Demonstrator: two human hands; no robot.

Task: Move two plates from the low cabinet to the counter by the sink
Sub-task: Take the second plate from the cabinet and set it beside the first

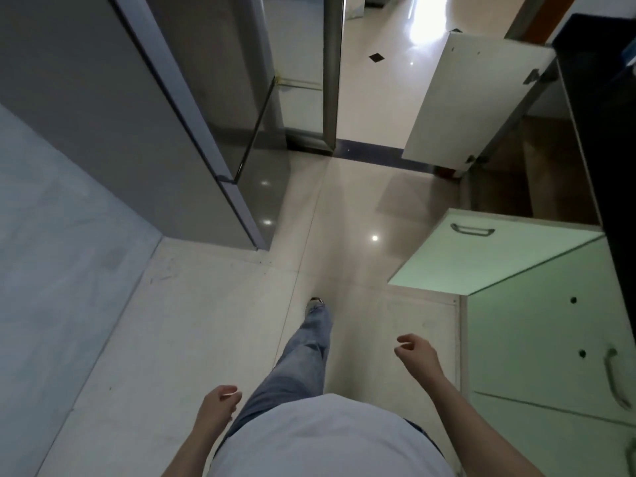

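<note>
No plates show in this view. The low cabinet [537, 160] stands on the right under a dark counter [599, 108], with its two white doors swung out into the aisle, the far door [471, 98] and the near door [481, 249]. Its inside is dim and I cannot make out what it holds. My left hand [218, 406] hangs low beside my hip, fingers loosely curled, holding nothing. My right hand [418, 352] is raised a little in front of me, fingers apart and empty, short of the near door.
A tall grey fridge [137, 108] fills the left side. A metal-framed glass door [309, 70] stands at the back, with a glossy tiled floor [344, 215] running between. My jeans leg [303, 352] steps forward. A closed cabinet front with a handle [616, 383] is at the near right.
</note>
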